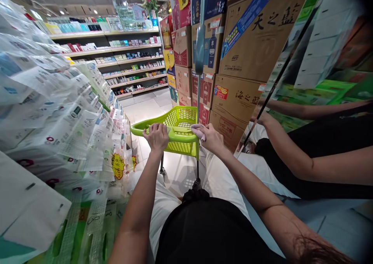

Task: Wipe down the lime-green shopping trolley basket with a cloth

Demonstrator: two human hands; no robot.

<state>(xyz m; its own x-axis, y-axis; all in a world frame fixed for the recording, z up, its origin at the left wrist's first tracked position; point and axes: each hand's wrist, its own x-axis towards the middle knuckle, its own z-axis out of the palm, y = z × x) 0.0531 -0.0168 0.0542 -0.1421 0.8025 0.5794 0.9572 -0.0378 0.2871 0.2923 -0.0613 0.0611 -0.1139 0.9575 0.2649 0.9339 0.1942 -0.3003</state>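
A lime-green shopping cart (180, 115) with a perforated plastic basket stands in front of me. My left hand (157, 136) is closed around the left part of its handlebar (177, 132). In my right hand (212, 138) is a bunched pale pinkish-grey cloth (198, 132), at the right end of the handlebar. Just beyond that cloth a thin upright pole (198, 97) with a thicker blue-grey section (200, 48) rises past the basket. Its lower end is hidden behind the cart and my right hand.
Packs in clear plastic wrap (75, 128) are piled close on my left. Stacked cardboard cartons (250, 46) line the right side, beside a mirror panel (314, 112) reflecting me. Shelves of small boxes (134, 58) stand ahead across the pale tiled floor (145, 106).
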